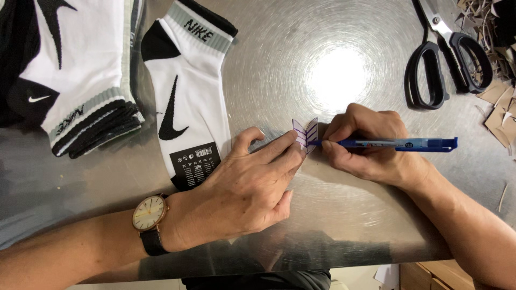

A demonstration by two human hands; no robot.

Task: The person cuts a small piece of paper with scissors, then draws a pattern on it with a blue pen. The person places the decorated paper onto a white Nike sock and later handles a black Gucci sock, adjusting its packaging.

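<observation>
Steel worktop point(344, 215), near edge: left hand point(244, 185) pinches small paper tag point(305, 132), right hand point(365, 142) grips blue pen point(398, 143), tip on tag. Scissors point(446, 53) at far right corner.

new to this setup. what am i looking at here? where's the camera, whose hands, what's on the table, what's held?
There is no machine here: one person works with two bare hands. The single picture comes from a camera worn on that person's head, looking down, so both forearms enter from the bottom edge.

The surface is a brushed metal table with a bright lamp glare on it.

The left hand, with a wristwatch on that wrist, pinches a small folded paper piece with purple lines on it. The right hand holds a blue pen, its tip at that paper.

Lying around: a single white ankle sock with black heel and a black label band, a stack of similar socks at top left, black-handled scissors at top right, and cardboard scraps along the right edge.
</observation>
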